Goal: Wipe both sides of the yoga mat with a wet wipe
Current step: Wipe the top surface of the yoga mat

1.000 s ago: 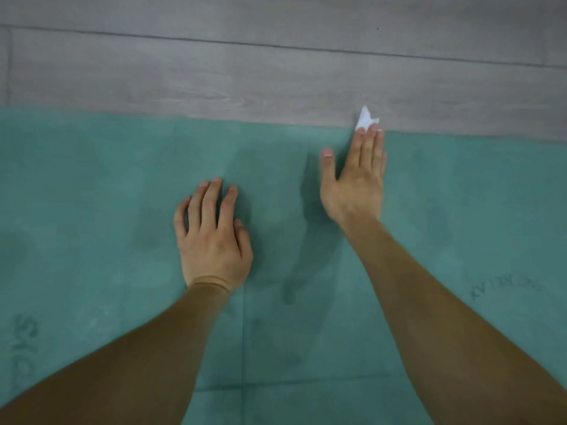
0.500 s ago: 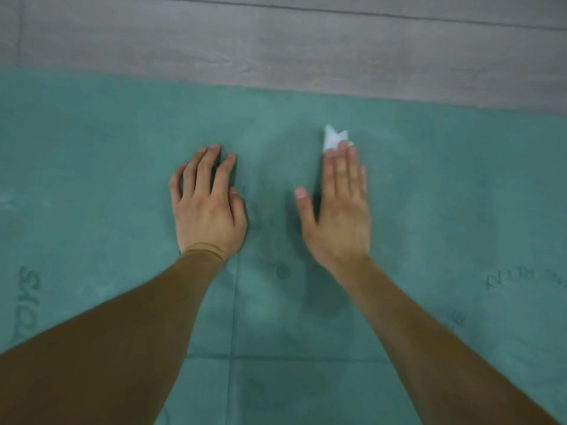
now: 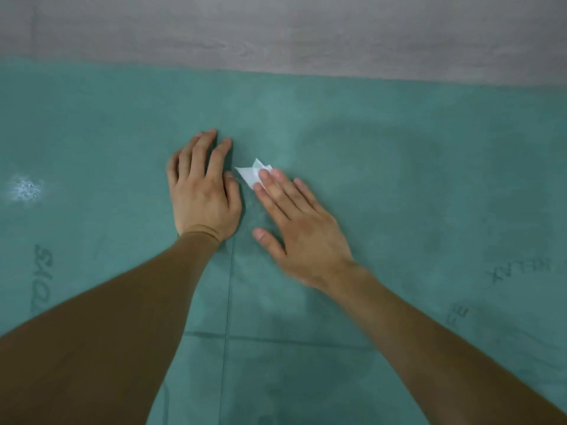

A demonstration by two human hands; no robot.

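A teal yoga mat (image 3: 399, 185) lies flat and fills most of the view. My left hand (image 3: 202, 191) rests palm down on it with the fingers spread and straight. My right hand (image 3: 297, 231) lies flat just to its right, fingers straight and angled up to the left. Under those fingertips sits a small folded white wet wipe (image 3: 250, 174), pressed onto the mat; only its far corner shows. The wipe lies a little right of my left thumb.
Grey wood-look floor (image 3: 276, 32) runs along the mat's far edge. A whitish scuffed patch (image 3: 24, 189) marks the mat at the left. Dark printed lines and lettering (image 3: 43, 277) cross the mat near me.
My right hand has drawn the wipe from the mat's far edge toward me and to the left, ending beside my left hand. My left hand has stayed planted.
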